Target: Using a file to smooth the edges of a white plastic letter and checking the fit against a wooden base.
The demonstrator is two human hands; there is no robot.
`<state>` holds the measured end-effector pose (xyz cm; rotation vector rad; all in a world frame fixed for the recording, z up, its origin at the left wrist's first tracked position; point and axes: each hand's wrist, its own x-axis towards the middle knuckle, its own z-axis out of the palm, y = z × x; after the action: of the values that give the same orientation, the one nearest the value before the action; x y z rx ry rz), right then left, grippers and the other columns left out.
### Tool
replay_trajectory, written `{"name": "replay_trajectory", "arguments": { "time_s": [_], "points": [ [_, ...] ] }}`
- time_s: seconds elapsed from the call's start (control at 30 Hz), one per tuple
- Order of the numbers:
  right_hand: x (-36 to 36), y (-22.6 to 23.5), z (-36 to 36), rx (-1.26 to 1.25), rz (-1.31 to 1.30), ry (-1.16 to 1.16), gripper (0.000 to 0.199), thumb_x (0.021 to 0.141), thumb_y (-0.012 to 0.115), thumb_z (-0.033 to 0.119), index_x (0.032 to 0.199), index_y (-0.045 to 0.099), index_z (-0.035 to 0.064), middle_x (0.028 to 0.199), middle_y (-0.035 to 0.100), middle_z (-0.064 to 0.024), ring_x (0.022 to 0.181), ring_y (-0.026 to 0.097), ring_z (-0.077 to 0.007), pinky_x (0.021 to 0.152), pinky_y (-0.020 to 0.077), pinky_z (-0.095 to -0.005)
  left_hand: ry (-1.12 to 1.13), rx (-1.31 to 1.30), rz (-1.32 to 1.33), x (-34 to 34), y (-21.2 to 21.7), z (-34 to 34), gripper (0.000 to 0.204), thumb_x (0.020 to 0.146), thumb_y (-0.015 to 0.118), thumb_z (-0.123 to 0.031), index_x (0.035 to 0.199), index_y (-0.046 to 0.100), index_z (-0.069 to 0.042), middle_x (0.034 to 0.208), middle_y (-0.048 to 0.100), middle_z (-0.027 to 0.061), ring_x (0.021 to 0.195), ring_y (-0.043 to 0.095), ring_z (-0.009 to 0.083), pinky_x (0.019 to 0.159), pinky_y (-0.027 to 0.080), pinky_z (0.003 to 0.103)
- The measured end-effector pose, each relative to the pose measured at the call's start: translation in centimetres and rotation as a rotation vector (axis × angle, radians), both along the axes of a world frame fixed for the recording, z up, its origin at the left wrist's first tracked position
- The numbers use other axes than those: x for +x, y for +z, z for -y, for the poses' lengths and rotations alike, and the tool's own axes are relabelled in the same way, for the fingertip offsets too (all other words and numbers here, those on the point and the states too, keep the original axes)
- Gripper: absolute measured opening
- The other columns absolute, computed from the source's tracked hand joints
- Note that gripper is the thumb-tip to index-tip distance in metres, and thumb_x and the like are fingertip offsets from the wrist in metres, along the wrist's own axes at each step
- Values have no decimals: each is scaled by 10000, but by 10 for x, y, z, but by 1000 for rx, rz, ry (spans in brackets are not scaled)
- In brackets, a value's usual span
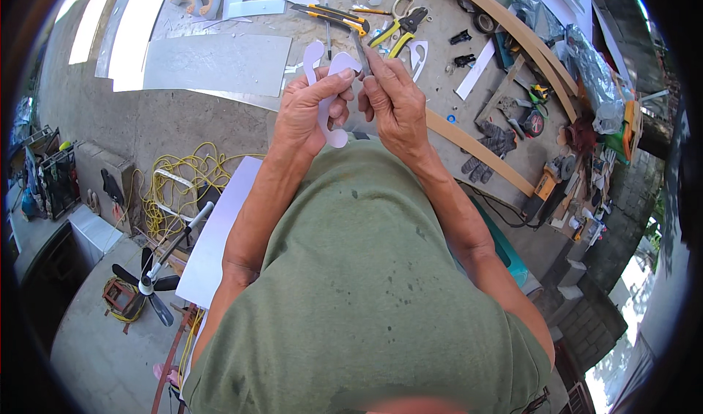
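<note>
My left hand [307, 110] is closed on a white curved cutout [324, 117], a flat shape with rounded ends that stick out above and below the fingers. My right hand [395, 103] is wrapped round a narrow grey metal tool [361, 54], its far end pointing away from me. Whether it is a file or a blade I cannot make out. The two hands are close together in front of my chest, with the tool beside the cutout's upper edge. Beyond them on the worktable lie yellow-handled snips [401, 32] and a yellow and black utility knife [333, 17].
A large grey sheet [212, 64] lies at the table's left. To the right are a work glove [492, 150], a tape measure [533, 123] and long brown strips [480, 154]. A tangled yellow cord [198, 169] and a fan [146, 286] are at lower left.
</note>
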<state>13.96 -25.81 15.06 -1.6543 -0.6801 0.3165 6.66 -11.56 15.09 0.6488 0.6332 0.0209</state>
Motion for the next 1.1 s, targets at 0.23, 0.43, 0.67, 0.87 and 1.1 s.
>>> {"name": "replay_trajectory", "arguments": {
  "time_s": [0.23, 0.43, 0.67, 0.87, 1.1],
  "points": [
    [-12, -16, 18, 14, -169, 21, 366, 1002, 540, 71, 1352, 532, -36, 902, 575, -82, 618, 576, -111, 498, 455, -268, 60, 111, 5, 1, -1, -2, 195, 918, 704, -202, 950, 689, -10, 755, 667, 60, 554, 554, 79, 502, 448, 242],
    [11, -8, -3, 223, -455, 3, 402, 987, 599, 96, 1369, 523, -4, 911, 595, -50, 653, 576, -80, 493, 450, -227, 93, 203, -41, 2, -4, 5, 276, 959, 659, -276, 976, 691, -3, 785, 663, 47, 634, 577, 82, 548, 458, 237],
    [22, -3, -8, 156, -651, 37, 519, 927, 673, 50, 1396, 476, -55, 797, 586, -52, 642, 584, -98, 491, 478, -241, -71, 377, -84, -8, -7, 2, 278, 956, 666, -284, 971, 684, -7, 764, 645, 40, 642, 578, 77, 512, 449, 234],
    [41, -3, -6, 272, -1064, 175, 516, 899, 682, 12, 1368, 483, -69, 831, 617, -73, 605, 581, -98, 458, 471, -226, 17, -83, 194, -7, 3, -5, 483, 1027, 528, -353, 1298, 532, 47, 931, 686, 112, 802, 669, 164, 651, 544, 268],
    [46, -25, -14, 399, -1395, 294, 453, 899, 679, 12, 1314, 514, -60, 895, 630, -74, 674, 576, -97, 458, 454, -226, 83, 413, 275, -14, -32, -3, 542, 926, 683, -98, 1394, 450, 43, 1199, 618, 116, 1078, 623, 185, 871, 546, 306]
  ]
}}
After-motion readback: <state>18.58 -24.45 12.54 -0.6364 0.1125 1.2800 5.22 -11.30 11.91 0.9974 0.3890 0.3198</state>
